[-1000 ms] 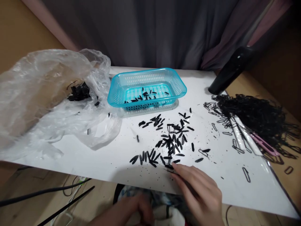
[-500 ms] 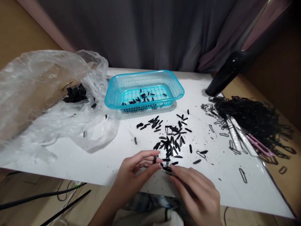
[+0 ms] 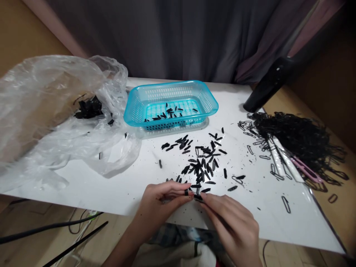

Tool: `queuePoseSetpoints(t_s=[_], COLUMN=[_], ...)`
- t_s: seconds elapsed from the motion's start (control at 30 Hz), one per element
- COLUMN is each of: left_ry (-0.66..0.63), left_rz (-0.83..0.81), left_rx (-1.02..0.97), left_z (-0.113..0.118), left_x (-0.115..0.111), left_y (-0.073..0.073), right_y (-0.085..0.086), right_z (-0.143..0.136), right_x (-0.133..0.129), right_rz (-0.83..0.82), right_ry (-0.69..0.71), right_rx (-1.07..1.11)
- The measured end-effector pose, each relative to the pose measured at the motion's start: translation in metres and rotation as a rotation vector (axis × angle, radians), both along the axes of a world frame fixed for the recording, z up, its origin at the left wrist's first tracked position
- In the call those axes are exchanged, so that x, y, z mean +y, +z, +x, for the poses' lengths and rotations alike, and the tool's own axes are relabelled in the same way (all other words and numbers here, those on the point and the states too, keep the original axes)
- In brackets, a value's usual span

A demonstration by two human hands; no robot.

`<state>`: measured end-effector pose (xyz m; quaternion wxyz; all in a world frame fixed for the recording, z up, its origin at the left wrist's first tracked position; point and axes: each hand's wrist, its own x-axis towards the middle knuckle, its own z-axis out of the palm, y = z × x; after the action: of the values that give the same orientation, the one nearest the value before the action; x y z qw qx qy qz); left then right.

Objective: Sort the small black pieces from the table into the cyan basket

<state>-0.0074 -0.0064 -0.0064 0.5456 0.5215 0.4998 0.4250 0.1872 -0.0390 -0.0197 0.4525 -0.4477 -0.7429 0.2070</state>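
Desk front edge | right hand: fingers pinching black strip | left hand: fingers curled, grip unclear | blue basket: near back edge

At lower centre, I can't tell whether the left hand or right hand pinches the dark sliver between them; fingertips partly cover it. The bottom edge crops both arms on my feed, the left edge the plastic bag. At right, strands in the black pile merge for me; specks near lower right are too small to identify.
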Motion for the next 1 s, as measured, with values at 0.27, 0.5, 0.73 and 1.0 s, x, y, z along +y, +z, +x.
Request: queuePoseSetpoints(t_s=[0.27, 0.5, 0.73, 1.0], left_ry=[-0.059, -0.049, 0.028, 0.023], left_rz=[0.338, 0.245, 0.049, 0.144], left_rx=[0.201, 0.192, 0.103, 0.099], left_z=[-0.002, -0.002, -0.002, 0.000], left_x=[0.006, 0.003, -0.005, -0.003], left_y=[-0.001, -0.008, -0.010, -0.014], right_y=[-0.001, -0.001, -0.007, -0.011], right_z=[0.001, -0.001, -0.001, -0.004], right_x=[-0.001, 0.000, 0.001, -0.001], right_rz=[0.009, 0.015, 0.043, 0.094], right_ry=[0.009, 0.005, -0.029, -0.119], right_rx=[0.000, 0.002, -0.011, 0.035])
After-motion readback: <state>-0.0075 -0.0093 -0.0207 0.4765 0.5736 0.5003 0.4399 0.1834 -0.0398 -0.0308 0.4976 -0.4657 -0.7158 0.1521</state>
